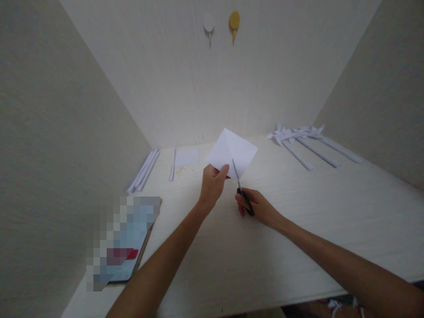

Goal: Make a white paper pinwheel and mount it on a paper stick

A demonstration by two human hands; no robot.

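My left hand (212,185) pinches the lower left edge of a white paper square (232,148), thumb on top and fingers beneath. Diagonal creases run across the square, which is held up above the table with one corner pointing away. Black-handled scissors (245,202) are gripped in my right hand (256,206). Their blades reach in from the paper's near corner toward its middle, along a crease. How far the blades are apart is hard to make out.
Rolled paper sticks (144,171) lie at the left wall, beside a single stick (172,164), a flat paper sheet (187,157) and thin yellowish bits (184,170). Paper pinwheels (294,133) on sticks lie back right. A partly blurred tablet-like device (127,265) sits front left. Two hooks (234,21) hang on the wall.
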